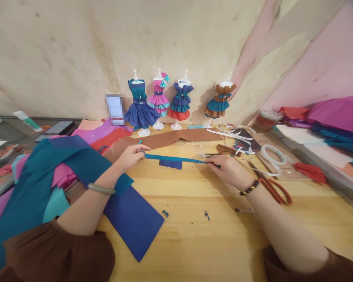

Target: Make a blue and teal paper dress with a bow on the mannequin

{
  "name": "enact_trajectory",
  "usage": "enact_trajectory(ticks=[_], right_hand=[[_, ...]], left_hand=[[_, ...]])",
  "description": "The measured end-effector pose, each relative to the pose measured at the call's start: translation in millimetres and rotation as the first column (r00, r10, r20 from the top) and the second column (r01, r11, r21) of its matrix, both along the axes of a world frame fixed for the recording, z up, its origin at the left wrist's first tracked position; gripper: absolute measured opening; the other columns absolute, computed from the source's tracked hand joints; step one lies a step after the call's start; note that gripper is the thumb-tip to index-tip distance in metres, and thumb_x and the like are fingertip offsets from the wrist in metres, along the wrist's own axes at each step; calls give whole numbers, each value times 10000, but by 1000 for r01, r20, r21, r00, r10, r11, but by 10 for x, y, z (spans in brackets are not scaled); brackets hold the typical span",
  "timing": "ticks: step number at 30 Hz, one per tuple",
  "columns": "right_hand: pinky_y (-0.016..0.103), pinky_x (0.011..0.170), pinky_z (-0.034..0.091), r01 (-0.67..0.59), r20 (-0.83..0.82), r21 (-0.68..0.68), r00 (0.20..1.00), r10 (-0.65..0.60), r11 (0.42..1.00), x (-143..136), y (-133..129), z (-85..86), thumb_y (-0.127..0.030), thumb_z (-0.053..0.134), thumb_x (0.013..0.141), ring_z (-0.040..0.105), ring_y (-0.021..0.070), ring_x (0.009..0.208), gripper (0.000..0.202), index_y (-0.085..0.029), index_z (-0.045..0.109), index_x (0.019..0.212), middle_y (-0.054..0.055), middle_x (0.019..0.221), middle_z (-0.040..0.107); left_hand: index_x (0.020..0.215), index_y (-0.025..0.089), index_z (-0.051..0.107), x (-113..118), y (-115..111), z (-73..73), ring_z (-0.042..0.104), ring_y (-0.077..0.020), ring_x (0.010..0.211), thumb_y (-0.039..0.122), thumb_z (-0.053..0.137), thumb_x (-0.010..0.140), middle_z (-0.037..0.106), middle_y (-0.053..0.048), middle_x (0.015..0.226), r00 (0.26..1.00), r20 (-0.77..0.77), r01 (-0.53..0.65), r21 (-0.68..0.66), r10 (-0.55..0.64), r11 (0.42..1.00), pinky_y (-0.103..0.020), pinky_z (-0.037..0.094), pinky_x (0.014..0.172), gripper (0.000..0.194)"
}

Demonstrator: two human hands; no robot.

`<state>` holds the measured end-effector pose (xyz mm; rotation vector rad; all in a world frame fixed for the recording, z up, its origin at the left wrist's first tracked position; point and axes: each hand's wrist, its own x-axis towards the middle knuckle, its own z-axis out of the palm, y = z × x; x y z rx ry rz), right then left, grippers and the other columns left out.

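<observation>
A narrow teal strip [175,158] is stretched nearly level above the wooden table. My left hand [133,157] pinches its left end, with a short bit of blue showing above the fingers. At the right end, my right hand [223,168] is closed on the strip, and a dark, slim tool sticks out under its fingers. Just beneath the strip lies a small dark blue ruffled piece [171,164]. Blue material [137,219] and a long teal piece [61,152] lie beside and under my left forearm.
Four small dress forms in ruffled dresses, one teal and blue [140,103], stand against the wall. Orange-handled scissors [272,188] lie right of my right hand, near a white tape roll [273,154]. A brown strip [179,137] crosses the back. Coloured sheets are piled at both sides.
</observation>
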<state>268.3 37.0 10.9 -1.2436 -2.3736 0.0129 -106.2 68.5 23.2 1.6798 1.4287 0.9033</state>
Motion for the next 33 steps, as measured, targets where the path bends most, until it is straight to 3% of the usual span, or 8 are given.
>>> enact_trajectory(ticks=[8, 19, 27, 31, 33], right_hand=[[359, 798, 578, 2, -13, 55, 1000, -2, 998, -43, -15, 2, -177, 528, 906, 725, 228, 878, 223, -190, 739, 977, 90, 973, 775], [344, 725, 581, -5, -43, 68, 999, 8, 998, -138, -38, -92, -184, 506, 928, 722, 220, 808, 221, -188, 726, 951, 81, 922, 767], [371, 758, 566, 38, -116, 140, 993, -22, 989, -313, -154, 44, -198, 516, 942, 711, 236, 833, 194, -172, 708, 934, 94, 937, 755], [349, 738, 544, 68, -151, 184, 988, -40, 981, -442, -233, 41, -189, 520, 940, 696, 227, 809, 183, -167, 702, 935, 94, 912, 741], [335, 708, 527, 94, -145, 162, 987, -70, 982, -526, -292, 33, -172, 525, 934, 687, 222, 779, 178, -161, 703, 927, 88, 881, 734]], left_hand=[[1044, 146, 697, -27, 2, -20, 583, -133, 612, 261, 652, 644, 657, -4, 688, 960, 278, -31, -36, 40, 999, -258, 446, 628, 418], [879, 145, 731, -38, 44, -59, 580, -121, 565, 222, 712, 592, 676, -11, 663, 872, 471, -151, 1, 133, 989, -239, 413, 567, 298], [904, 137, 644, 60, 49, 83, 617, -128, 597, 168, 628, 681, 646, -9, 627, 669, 715, -219, -69, 202, 973, -248, 472, 614, 225], [858, 149, 619, 182, -24, 231, 687, -148, 754, 101, 565, 769, 714, -66, 819, 391, 834, -267, -303, 390, 915, -267, 525, 711, 114], [858, 149, 622, 300, -117, 290, 695, -156, 792, 128, 569, 813, 724, -89, 897, 415, 795, -259, -363, 443, 895, -273, 534, 721, 72]])
